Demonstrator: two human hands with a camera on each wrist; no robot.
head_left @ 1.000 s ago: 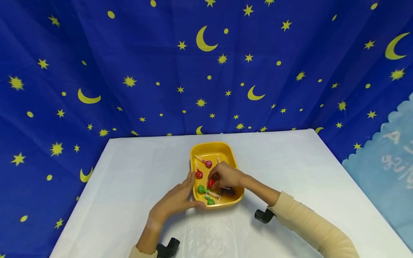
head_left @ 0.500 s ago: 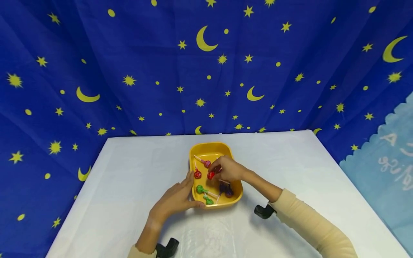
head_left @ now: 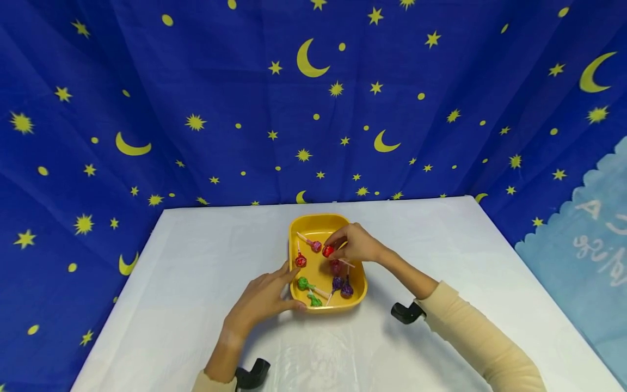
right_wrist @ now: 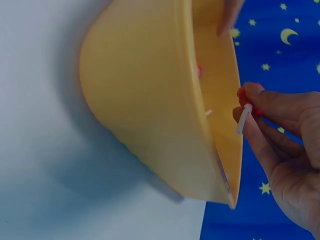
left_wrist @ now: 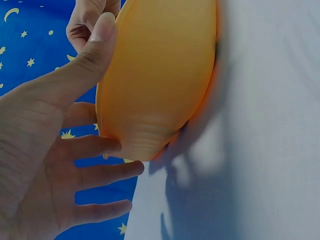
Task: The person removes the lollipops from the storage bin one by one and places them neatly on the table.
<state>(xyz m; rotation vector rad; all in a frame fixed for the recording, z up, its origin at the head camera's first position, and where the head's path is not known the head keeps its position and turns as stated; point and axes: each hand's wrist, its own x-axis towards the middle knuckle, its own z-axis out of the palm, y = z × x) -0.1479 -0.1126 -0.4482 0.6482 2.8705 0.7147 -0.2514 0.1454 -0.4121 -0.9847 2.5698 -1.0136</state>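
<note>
A yellow tub [head_left: 322,308] with lollipops in it stands on the white table. My right hand [head_left: 360,244] pinches a red lollipop [head_left: 328,251] by its wrapped head, above the tub's right side; in the right wrist view its white stick [right_wrist: 244,120] points down and left. My left hand [head_left: 263,296] rests its fairly straight fingers against the left wall and its thumb at the near rim. Inside lie a pink lollipop [head_left: 315,246], another red lollipop [head_left: 301,261], green lollipops [head_left: 303,283] and purple lollipops [head_left: 346,289]. A dark pink lollipop [head_left: 335,267] lies partly below my right hand.
The white tabletop [head_left: 220,245] surrounds the tub. A blue curtain [head_left: 245,98] with yellow moons and stars hangs behind and at the sides. Black wrist mounts [head_left: 409,313] sit on both forearms. A light blue panel with lettering [head_left: 588,261] is at the right.
My right hand has lifted the red lollipop and moved away from me, up the tub's right side, uncovering the purple lollipops and a dark pink one. The left hand stays at the tub's left side.
</note>
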